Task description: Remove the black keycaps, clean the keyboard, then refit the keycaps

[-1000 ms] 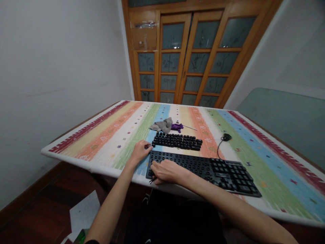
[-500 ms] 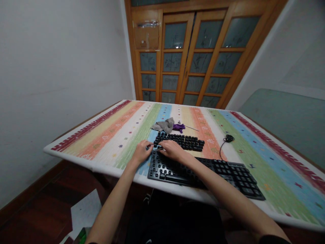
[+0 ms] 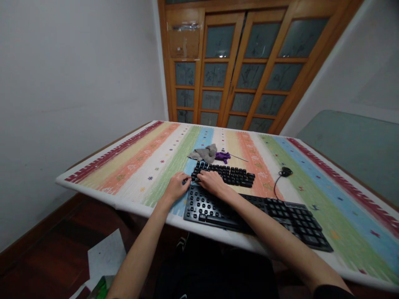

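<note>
Head view: here's the black plastic keyboard (image 3: pixel 205 206), a flat, studded oblong, lower centre, just below both hands. Blocky keycaps (image 3: pixel 238 176) line up above it. Left hand (image 3: pixel 177 186) curls narrow, right hand (image 3: pixel 212 181) bunches beside it; can't tell what either pinches.

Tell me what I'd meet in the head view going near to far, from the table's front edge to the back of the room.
Long black plastic keyboard → rows of loose black keycaps → crumpled grey cloth → brown wood-framed glass doors.
</note>
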Demonstrator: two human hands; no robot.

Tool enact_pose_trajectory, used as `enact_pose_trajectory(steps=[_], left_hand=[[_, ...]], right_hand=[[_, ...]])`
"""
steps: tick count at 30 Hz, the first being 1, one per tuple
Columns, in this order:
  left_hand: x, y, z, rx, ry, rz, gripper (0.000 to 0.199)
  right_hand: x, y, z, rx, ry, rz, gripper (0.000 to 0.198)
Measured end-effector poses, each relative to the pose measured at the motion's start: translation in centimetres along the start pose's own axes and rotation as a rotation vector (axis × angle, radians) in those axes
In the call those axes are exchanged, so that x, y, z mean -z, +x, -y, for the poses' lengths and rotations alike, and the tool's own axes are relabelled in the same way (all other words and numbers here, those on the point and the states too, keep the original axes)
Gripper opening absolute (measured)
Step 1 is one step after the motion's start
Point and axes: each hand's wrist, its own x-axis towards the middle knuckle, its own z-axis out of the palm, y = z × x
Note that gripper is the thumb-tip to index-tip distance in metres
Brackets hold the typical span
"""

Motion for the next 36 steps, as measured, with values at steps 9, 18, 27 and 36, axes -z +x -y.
enact_pose_trajectory(steps=[9, 18, 27, 36], left_hand=[[-0.1, 0.0, 0.1, -0.015, 0.006, -0.003, 0.014], [0.1, -0.1, 0.0, -0.001, 0.019, 0.014, 0.015], [0.2, -0.2, -0.4, -0.056, -0.09, 0.0, 0.013], [0.7, -0.4, -1.2, -0.118, -0.185, 0.106, 0.009]], right_hand=[[-0.1, -0.1, -0.1, -0.007, 0.002, 0.003, 0.023], [0.7, -0.9, -0.2, -0.004, 0.048, -0.046, 0.023], [2.0, -7.2, 1.9, 0.264, 0.198, -0.032, 0.035], [1.6, -9.1, 3.9, 0.364, -0.022, 0.048, 0.015]])
